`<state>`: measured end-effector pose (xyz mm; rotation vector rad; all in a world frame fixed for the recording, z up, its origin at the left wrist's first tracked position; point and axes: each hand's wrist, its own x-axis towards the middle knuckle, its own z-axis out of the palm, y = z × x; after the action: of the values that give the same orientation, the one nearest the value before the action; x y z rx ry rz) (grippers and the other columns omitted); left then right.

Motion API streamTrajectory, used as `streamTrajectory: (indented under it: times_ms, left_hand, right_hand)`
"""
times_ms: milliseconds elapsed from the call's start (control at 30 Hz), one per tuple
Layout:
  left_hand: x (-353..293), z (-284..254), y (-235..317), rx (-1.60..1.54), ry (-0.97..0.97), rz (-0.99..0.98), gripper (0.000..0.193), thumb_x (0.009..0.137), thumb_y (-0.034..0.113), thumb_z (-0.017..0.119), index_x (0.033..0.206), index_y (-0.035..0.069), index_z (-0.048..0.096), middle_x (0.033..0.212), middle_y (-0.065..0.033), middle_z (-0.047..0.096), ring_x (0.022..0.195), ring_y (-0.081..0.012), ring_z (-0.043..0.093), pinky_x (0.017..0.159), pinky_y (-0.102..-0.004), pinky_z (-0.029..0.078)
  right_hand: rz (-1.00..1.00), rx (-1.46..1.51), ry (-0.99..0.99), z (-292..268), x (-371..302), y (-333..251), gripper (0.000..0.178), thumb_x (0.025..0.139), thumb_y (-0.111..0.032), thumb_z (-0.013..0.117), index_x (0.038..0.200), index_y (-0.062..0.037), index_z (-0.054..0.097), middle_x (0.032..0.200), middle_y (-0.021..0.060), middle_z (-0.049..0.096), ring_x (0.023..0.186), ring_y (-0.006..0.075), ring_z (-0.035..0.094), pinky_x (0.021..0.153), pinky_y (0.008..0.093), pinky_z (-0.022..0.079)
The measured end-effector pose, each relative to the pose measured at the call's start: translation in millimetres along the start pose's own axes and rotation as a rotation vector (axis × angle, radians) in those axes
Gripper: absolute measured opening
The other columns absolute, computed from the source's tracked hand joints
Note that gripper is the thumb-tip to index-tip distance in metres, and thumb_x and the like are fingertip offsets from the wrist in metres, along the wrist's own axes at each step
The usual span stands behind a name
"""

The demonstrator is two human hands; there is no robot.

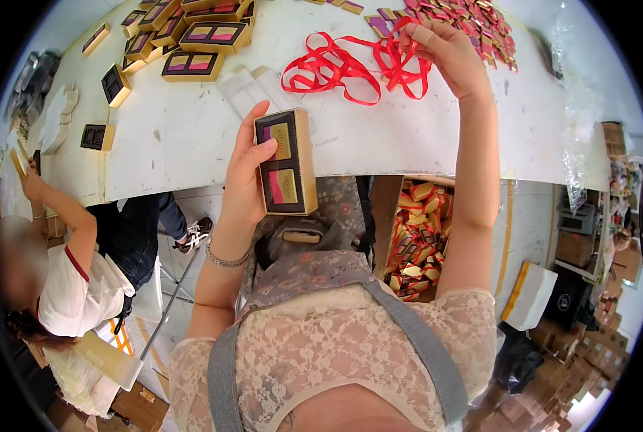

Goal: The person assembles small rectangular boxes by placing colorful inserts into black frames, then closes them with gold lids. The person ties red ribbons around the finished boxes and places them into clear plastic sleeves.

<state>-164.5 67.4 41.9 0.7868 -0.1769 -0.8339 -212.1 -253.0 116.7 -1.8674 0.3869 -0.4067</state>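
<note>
One box is clasped by left fingers, table edge near them; right fingers pinch ribbon, open room between.

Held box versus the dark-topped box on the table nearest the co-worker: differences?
Top: the held box shows two coloured pieces; the dark-topped box shows only dark sections.
Support: the left grip holds the held box; the dark-topped box rests on the table.
Shared: gold sides.

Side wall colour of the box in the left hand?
The box is gold there; head view shows it best.
</note>
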Motion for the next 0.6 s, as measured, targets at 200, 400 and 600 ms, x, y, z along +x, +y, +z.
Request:
streamTrajectory:
  times_ms: [200, 400, 600]
  left_hand:
    - [21.5, 23.7, 11.3, 0.389, 0.014, 0.350, 0.054, 0.093, 0.004, 0.048, 0.143, 0.008, 0.029, 0.120, -0.0119, 0.053, 0.104, -0.0164, 0.057, 0.090, -0.0301, 0.049]
    - [43.5, 33.1, 6.9, 0.777, 0.001, 0.670, 0.072, 0.080, 0.030, 0.079, 0.130, 0.002, 0.035, 0.112, -0.0093, 0.054, 0.103, -0.0156, 0.054, 0.090, -0.0275, 0.045]
    - [35.5, 23.6, 16.9, 0.532, 0.272, 0.472, 0.048, 0.086, 0.023, 0.073, 0.117, 0.003, 0.042, 0.102, -0.0061, 0.059, 0.092, -0.0122, 0.058, 0.077, -0.0251, 0.050]
  right_hand:
    - [0.090, 0.300, -0.317, 35.8, -18.3, -47.3, 0.039, 0.093, -0.030, 0.062, 0.109, 0.0047, 0.066, 0.095, 0.0094, 0.070, 0.086, 0.0140, 0.067, 0.074, 0.0260, 0.055]
    - [-0.150, -0.039, -0.405, 97.5, -40.3, -68.1, 0.032, 0.092, -0.022, 0.061, 0.115, -0.0006, 0.068, 0.122, 0.0141, 0.063, 0.114, 0.0202, 0.058, 0.098, 0.0318, 0.043]
    - [-0.164, 0.012, -0.338, 133.0, -48.7, -40.9, 0.032, 0.092, -0.032, 0.062, 0.102, -0.0023, 0.069, 0.113, 0.0127, 0.063, 0.105, 0.0203, 0.060, 0.091, 0.0331, 0.047]
